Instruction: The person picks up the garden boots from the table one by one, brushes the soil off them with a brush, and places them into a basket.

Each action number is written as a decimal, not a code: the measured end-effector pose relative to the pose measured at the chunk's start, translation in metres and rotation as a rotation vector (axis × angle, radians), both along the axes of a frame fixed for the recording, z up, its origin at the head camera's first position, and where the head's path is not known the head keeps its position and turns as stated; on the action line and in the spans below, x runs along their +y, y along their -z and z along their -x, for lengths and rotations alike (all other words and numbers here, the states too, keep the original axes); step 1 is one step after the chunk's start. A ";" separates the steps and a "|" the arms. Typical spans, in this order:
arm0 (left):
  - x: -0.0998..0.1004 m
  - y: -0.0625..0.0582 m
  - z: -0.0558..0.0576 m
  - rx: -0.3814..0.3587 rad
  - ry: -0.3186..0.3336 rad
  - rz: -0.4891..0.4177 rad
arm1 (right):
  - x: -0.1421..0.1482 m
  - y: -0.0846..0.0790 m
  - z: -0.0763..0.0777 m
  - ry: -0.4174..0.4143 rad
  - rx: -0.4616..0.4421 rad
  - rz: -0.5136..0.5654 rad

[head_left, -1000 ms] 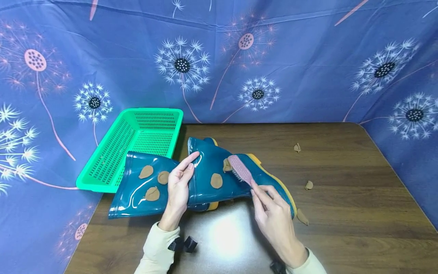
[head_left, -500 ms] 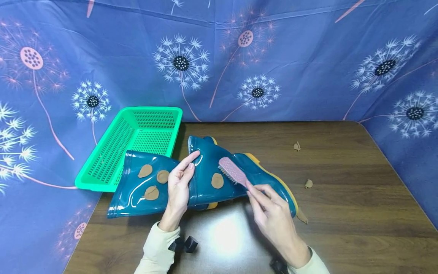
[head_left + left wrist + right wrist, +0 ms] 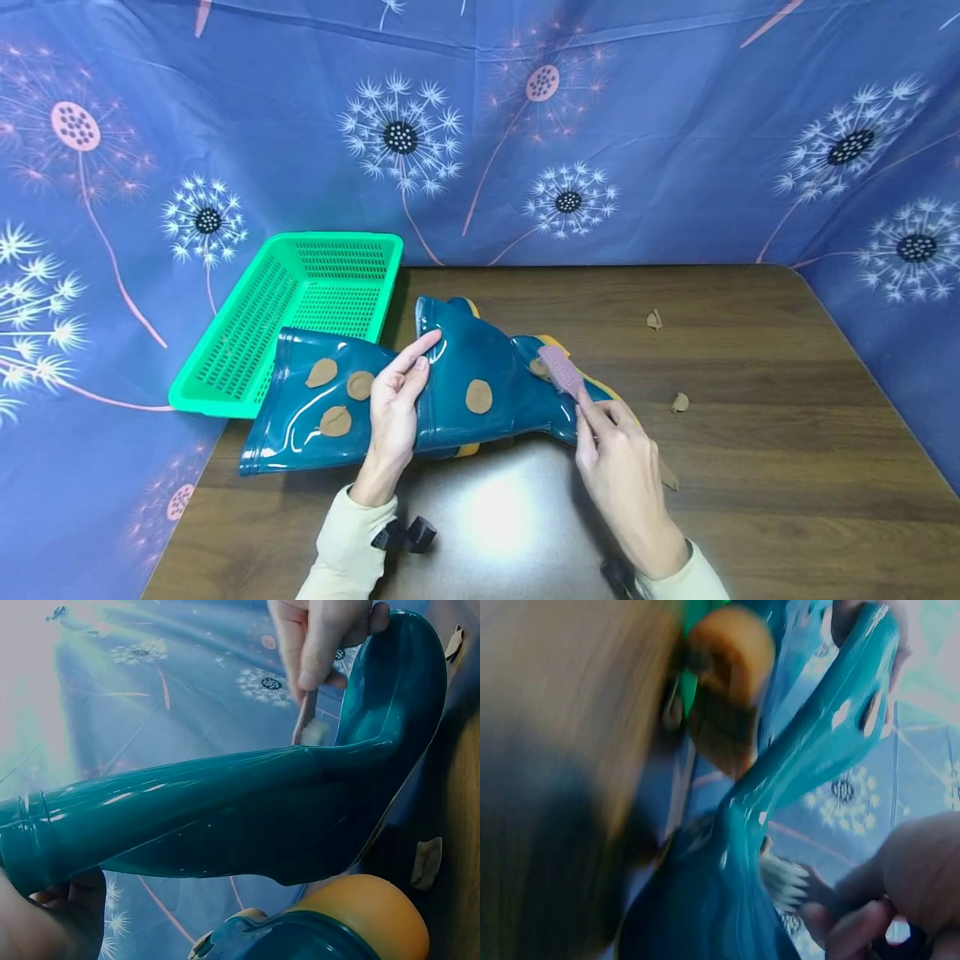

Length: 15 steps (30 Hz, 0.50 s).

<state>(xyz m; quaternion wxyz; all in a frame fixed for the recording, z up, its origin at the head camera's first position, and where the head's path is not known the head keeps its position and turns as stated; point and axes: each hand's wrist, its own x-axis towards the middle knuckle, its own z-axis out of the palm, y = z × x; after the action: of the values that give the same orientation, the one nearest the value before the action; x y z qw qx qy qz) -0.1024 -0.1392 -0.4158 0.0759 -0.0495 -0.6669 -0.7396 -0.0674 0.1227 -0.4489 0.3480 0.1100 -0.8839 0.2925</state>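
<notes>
My left hand point(image 3: 393, 400) grips a glossy teal rain boot point(image 3: 465, 350) by its shaft near the cuff. The boot lies on its side with its yellow-edged sole facing away and right. My right hand point(image 3: 622, 467) holds a pink brush point(image 3: 561, 369) by the handle, bristles against the boot near the ankle. A brown clay-like lump point(image 3: 537, 367) shows at the brush head's left edge. One round brown patch point(image 3: 478, 397) sticks to the shaft. Underneath, a second teal boot point(image 3: 300, 442) bears several brown patches point(image 3: 335, 422) on its shaft.
A green perforated basket point(image 3: 225, 410) stands at the back left, partly behind the second boot's shaft. Loose brown bits point(image 3: 679, 403) lie on the wooden table point(image 3: 787, 433) right of the boots. A blue dandelion-print cloth point(image 3: 675, 167) hangs behind and at the sides.
The brush first slid left along the shaft, then swept right to the ankle. The brown lump seen on the shaft is now beside the brush there. My left hand keeps its grip.
</notes>
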 end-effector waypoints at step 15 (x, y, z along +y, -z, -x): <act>0.002 0.002 0.001 0.012 -0.003 -0.005 | 0.016 0.002 0.005 0.058 0.026 -0.053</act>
<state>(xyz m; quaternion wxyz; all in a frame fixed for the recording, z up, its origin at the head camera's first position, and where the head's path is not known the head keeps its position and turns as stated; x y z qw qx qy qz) -0.1037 -0.1377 -0.4176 0.0814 -0.0528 -0.6648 -0.7407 -0.0720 0.1388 -0.4510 0.3646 0.0972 -0.8895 0.2575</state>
